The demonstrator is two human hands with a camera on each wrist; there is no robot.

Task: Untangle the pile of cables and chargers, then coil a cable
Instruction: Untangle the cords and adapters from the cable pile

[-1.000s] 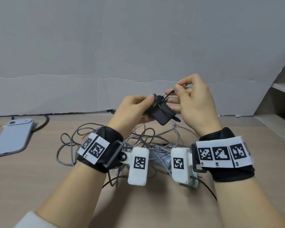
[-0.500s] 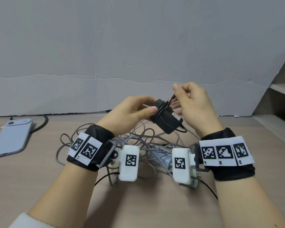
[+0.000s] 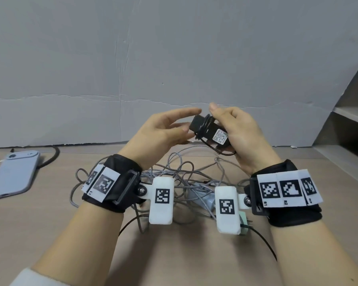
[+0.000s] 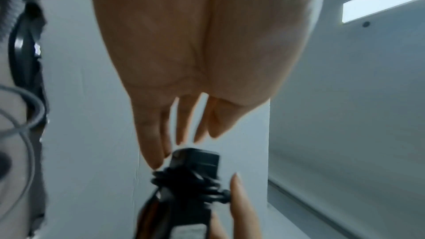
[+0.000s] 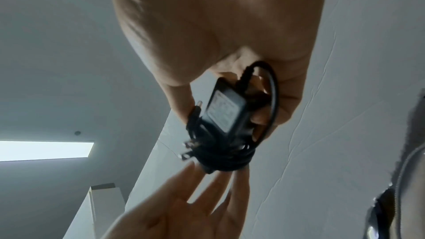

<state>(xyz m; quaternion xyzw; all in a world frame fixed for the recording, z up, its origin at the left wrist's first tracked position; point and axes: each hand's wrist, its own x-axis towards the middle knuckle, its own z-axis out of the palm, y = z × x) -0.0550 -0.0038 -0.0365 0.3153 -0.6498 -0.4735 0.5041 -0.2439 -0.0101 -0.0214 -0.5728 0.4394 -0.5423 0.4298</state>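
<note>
My right hand grips a black power adapter in the air above the table, label side toward me. Its thin black cable is wound round the body, and one loop hangs below my palm. In the right wrist view the adapter lies between thumb and fingers, plug prongs pointing left. My left hand is just left of the adapter with fingers straight, the fingertips at its wrapped end. A tangle of grey braided cables lies on the table under both wrists.
A light blue phone lies face down at the far left with a dark cable behind it. A pale charger sits in the tangle. A grey wall stands close behind; shelves rise at the right.
My left hand has let go of the adapter and straightened its fingers. My right hand has shifted from pinching the cable end to gripping the adapter body, which now lies more level and higher.
</note>
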